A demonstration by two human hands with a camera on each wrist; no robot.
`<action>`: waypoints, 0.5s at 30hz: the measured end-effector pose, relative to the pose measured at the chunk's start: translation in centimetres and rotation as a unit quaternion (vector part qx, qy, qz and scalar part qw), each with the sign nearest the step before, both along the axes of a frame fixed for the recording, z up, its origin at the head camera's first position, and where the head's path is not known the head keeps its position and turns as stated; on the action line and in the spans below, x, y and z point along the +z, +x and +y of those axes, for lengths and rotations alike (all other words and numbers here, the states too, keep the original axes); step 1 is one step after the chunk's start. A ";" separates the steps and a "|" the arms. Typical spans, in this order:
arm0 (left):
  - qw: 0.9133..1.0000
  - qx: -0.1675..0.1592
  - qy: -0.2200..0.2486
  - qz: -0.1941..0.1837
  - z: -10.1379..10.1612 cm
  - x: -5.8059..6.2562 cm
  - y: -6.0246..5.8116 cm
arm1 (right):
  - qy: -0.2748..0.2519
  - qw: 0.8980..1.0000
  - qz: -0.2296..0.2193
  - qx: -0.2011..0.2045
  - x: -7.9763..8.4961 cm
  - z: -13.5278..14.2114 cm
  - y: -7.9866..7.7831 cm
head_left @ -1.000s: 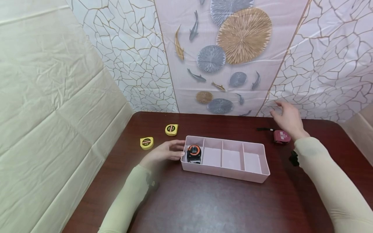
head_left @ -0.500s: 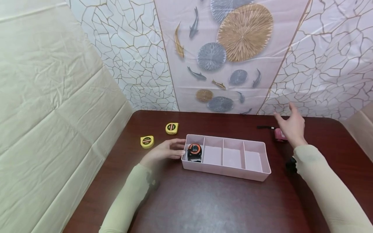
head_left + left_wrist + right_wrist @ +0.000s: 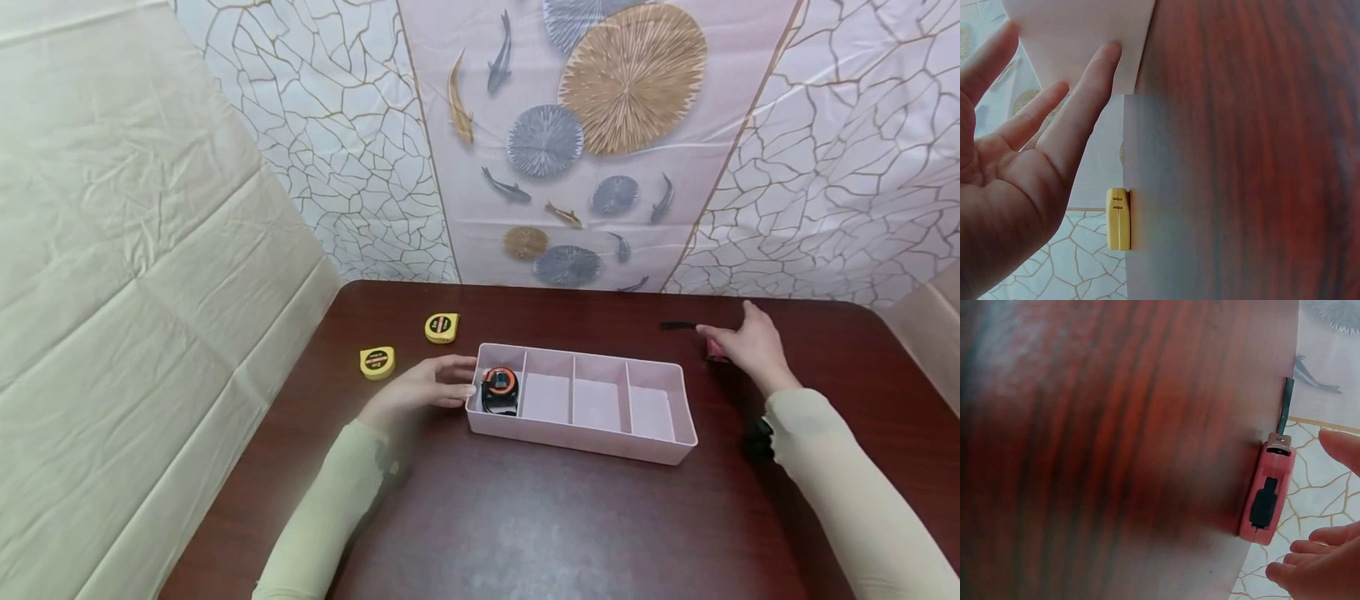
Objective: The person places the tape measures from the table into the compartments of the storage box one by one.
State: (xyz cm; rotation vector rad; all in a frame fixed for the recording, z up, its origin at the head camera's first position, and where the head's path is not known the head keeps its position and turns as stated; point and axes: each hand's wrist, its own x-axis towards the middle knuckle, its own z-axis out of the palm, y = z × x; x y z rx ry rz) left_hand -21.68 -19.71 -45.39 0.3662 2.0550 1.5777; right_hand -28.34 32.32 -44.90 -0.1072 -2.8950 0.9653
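A pink tray with several compartments (image 3: 577, 442) sits mid-table. In its leftmost compartment lies a black and orange tape measure (image 3: 500, 392). My left hand (image 3: 416, 392) touches the tray's left end with extended fingers, which the left wrist view shows against its wall. My right hand (image 3: 753, 346) hovers at the pink tape measure (image 3: 716, 350), partly hiding it in the head view. In the right wrist view that pink tape measure (image 3: 1269, 494) stands apart from the spread thumb and fingers. Its black strap (image 3: 677, 326) points left.
Two yellow tape measures lie left of the tray: one nearer (image 3: 377, 362), one farther back (image 3: 442, 327). The dark wooden table (image 3: 525, 525) meets a patterned backdrop (image 3: 570, 167) behind and a cream cloth wall (image 3: 187, 250) at left.
My right hand has lowered from above the table's far right toward the pink tape measure, with thumb and fingers spread. The left hand stays at the tray's end.
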 end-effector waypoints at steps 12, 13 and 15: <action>1.000 0.002 0.006 -0.007 0.1 -0.1 0.0 | 0.001 0.999 -0.045 0.012 -0.8 0.7 0.6; 1.000 0.002 0.005 -0.007 0.0 -0.1 0.0 | 0.001 0.999 -0.050 0.017 -0.8 0.8 0.6; 1.000 0.000 0.005 -0.006 0.0 0.0 0.0 | -0.004 0.998 -0.061 0.026 -0.7 0.9 0.8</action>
